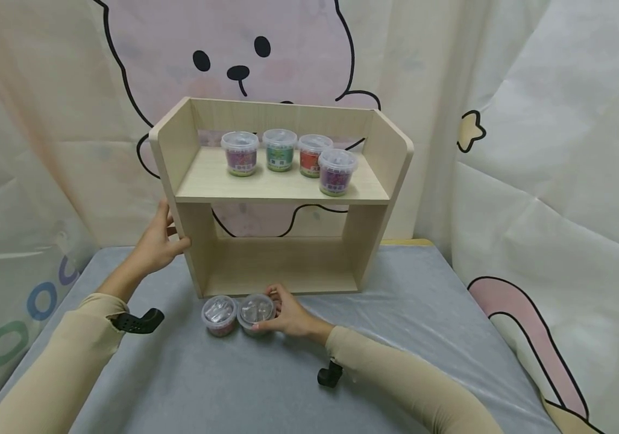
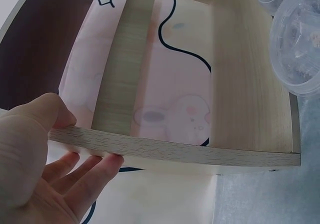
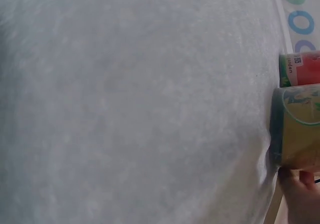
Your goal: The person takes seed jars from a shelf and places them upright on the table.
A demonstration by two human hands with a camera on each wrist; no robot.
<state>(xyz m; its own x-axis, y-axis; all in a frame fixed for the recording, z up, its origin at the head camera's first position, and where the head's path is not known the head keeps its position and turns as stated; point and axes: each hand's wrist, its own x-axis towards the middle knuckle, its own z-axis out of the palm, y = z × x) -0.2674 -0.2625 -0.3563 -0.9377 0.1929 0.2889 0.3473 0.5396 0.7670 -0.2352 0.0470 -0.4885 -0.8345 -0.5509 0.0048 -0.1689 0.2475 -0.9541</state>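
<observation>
the light is soft, the right-wrist view dimmer.

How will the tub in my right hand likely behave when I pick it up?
The tub will probably keep its shape: its plastic looks rigid. It's likely light, being small enough for the right hand to span. Its smooth, shiny lid may be slippery.

The head view looks forward and down over the table [image 1: 439, 313]; the left wrist's, close, into the shelf [image 1: 266, 188]; the right's, low, toward the table's left edge; all share two cups [image 1: 219, 314].
</observation>
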